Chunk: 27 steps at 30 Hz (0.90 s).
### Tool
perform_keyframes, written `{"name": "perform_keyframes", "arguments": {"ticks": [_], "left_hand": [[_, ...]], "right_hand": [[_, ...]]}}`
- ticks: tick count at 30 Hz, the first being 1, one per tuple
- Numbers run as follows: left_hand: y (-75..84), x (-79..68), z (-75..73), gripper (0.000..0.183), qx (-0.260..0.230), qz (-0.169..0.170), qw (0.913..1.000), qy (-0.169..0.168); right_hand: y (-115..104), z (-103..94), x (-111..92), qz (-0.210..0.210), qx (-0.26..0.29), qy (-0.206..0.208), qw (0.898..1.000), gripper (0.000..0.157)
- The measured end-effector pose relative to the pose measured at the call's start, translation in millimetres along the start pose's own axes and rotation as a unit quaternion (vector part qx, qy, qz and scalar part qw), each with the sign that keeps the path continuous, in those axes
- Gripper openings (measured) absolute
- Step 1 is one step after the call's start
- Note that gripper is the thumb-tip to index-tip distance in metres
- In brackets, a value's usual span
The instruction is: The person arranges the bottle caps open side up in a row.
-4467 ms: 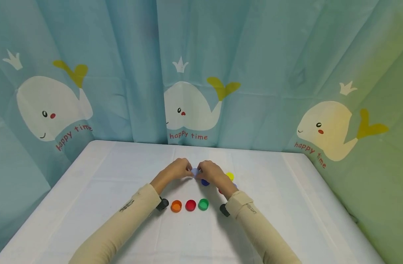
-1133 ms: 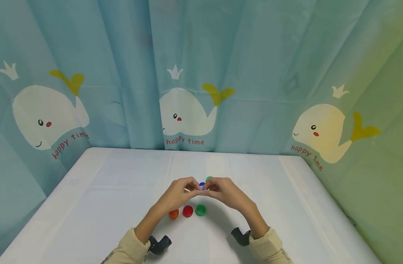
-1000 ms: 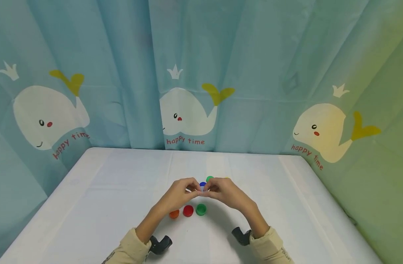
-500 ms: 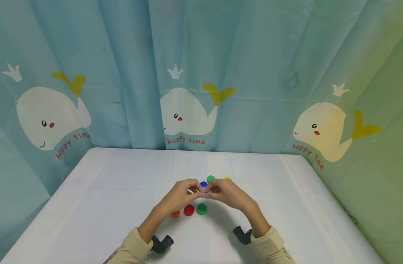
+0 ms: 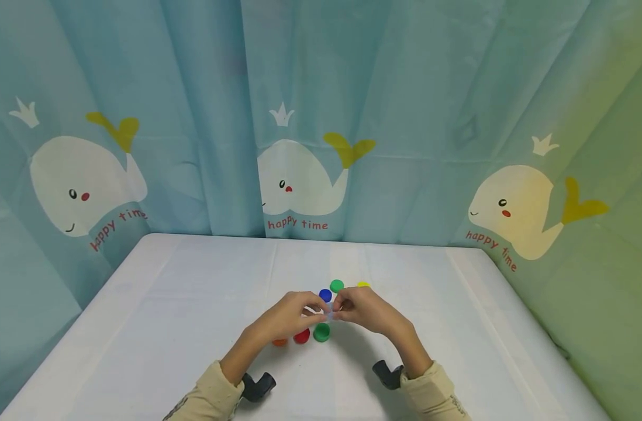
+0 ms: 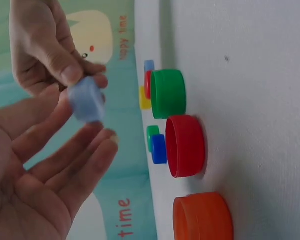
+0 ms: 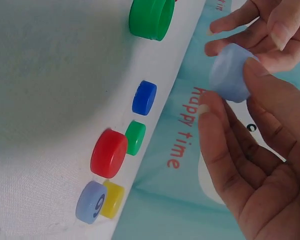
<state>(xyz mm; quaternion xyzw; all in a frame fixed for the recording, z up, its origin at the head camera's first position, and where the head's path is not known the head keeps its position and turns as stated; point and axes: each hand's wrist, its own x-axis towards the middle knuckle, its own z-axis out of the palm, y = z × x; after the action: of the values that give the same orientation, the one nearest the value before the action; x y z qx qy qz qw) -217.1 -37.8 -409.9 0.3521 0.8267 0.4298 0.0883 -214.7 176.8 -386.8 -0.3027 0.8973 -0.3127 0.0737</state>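
Between my hands, raised over the table, is a light blue bottle cap (image 7: pixel 232 72). My right hand (image 5: pixel 368 310) pinches it between thumb and fingers. My left hand (image 5: pixel 292 316) is beside it, fingers loosely extended and spread, fingertips right at the cap in the left wrist view. Below, a row of upturned caps lies on the table: orange (image 6: pixel 202 217), red (image 6: pixel 186 146) and green (image 6: pixel 168 93). In the head view the left hand partly covers the orange and red ones.
Farther back on the white table (image 5: pixel 194 275) lie smaller caps: blue (image 5: pixel 325 295), green (image 5: pixel 337 286) and yellow (image 7: pixel 112 199). A red cap (image 7: pixel 109 153) and another light blue cap (image 7: pixel 91 202) show in the right wrist view. A curtain (image 5: pixel 416 105) hangs behind.
Both hands have come from the table's farther part nearer to me, with the light blue cap raised. In the last half second the left fingers have loosened from the cap, which stays in the right hand.
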Motion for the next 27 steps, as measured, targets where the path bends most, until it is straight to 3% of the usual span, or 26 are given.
{"name": "perform_keyframes", "arguments": {"ticks": [5,14,22,27], "left_hand": [[0.2,0.1,0.5,0.024,0.002,0.007,0.9991,-0.043],[3.3,-1.1,6.4,0.043,0.055,-0.015,0.9958,-0.072],[1.5,-1.0,10.1,0.055,0.05,-0.003,0.992,-0.116],[1.9,-0.4,12.2,0.043,0.04,-0.02,0.9916,-0.121]], "right_hand": [[-1,-1.1,-2,0.007,-0.006,-0.006,1.0,0.015],[-1,-2.3,-3,0.035,-0.049,-0.028,0.998,0.031],[1,1.2,-5,0.016,-0.074,-0.05,0.996,0.024],[2,3.6,-5,0.024,-0.072,-0.053,0.996,0.02]]}}
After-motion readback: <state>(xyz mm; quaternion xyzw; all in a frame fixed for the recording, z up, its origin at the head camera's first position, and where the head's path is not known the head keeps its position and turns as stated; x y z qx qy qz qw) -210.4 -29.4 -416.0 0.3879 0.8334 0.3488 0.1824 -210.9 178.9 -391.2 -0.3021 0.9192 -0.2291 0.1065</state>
